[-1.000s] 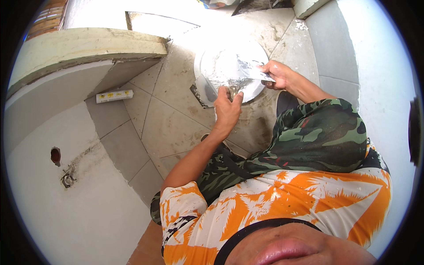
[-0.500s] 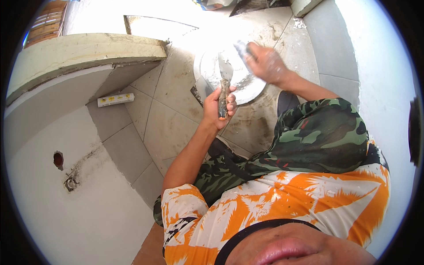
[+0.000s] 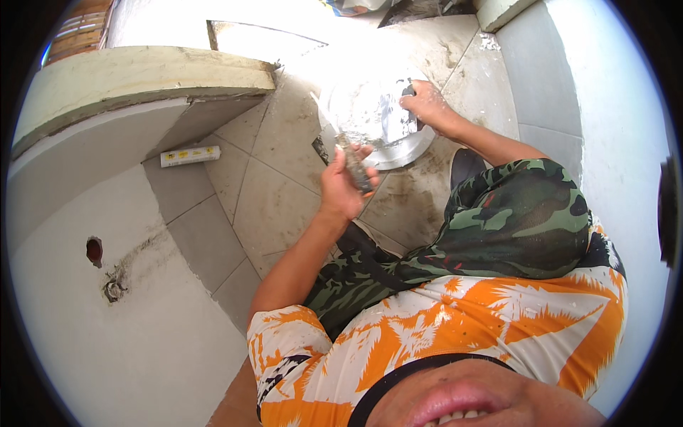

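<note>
A round white tub [image 3: 405, 154] holding white paste stands on the tiled floor in front of me. My left hand [image 3: 341, 186] is closed around the grimy handle of a putty knife [image 3: 353, 169], whose pale blade points up and left over the tub's near-left side. At the tub's right side, my right hand [image 3: 432, 107] grips a wide flat metal blade [image 3: 399, 117] by its dark back edge. That blade is smeared with white paste and dips into the tub. Glare washes out the tub's far part.
A white cartridge tube [image 3: 190, 156] lies on the grey tiles to the left, below a jutting ledge [image 3: 156, 75]. Grey wall tiles [image 3: 537, 78] rise at the right. A hole [image 3: 94, 251] opens in the white left wall. Paste crumbs [image 3: 489, 43] lie at the far right.
The putty knife has tilted, its blade swinging left and out of the paste. My right hand has shifted slightly right and down, bringing the wide blade into the tub.
</note>
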`<state>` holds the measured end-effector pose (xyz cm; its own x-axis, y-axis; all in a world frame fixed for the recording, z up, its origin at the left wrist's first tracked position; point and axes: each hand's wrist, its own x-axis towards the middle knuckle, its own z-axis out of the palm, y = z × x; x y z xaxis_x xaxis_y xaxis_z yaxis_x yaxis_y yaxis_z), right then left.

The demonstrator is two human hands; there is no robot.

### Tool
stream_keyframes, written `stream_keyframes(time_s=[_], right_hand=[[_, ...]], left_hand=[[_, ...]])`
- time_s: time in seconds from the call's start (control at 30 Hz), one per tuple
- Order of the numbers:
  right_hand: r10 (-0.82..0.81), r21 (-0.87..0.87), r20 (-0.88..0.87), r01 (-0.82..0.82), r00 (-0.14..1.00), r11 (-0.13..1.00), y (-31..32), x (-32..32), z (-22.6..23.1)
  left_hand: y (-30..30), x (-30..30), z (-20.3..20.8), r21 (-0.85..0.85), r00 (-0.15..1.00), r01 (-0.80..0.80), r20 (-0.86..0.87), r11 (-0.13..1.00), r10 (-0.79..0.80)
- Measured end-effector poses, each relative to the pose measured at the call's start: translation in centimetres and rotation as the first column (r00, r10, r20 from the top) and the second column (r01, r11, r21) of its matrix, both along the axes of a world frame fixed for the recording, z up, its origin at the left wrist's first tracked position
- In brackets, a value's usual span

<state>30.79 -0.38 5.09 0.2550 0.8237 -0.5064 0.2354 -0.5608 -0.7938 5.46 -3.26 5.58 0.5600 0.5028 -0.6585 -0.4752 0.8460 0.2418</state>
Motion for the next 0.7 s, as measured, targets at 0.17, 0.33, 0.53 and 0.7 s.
stream_keyframes(time_s=[0.17, 0.33, 0.53, 0.7], right_hand=[[-0.332, -0.145, -0.470, 0.299, 0.818, 0.943, -1.4, -1.4, -0.4], [-0.098, -0.302, -0.359, -0.016, 0.928, 0.953, -2.2, 0.0, 0.0], [0.478, -0.088, 0.124, -0.470, 0.870, 0.878, -1.1, -0.2, 3.7], [0.306, -0.098, -0.149, -0.322, 0.940, 0.942, -1.7, -0.2, 2.3]], left_hand=[[-2.2, 6.6, 2.5, -0.027, 0.988, -0.097, -0.124, 0.995, 0.093], [-2.0, 9.7, 0.7, 0.039, 0.974, -0.171, -0.147, 0.985, 0.175], [-3.1, 11.1, -0.9, 0.282, 0.871, -0.078, -0.448, 0.956, 0.203], [-2.9, 10.0, -1.1, 0.435, 0.850, 0.051, -0.491, 0.899, 0.190]])
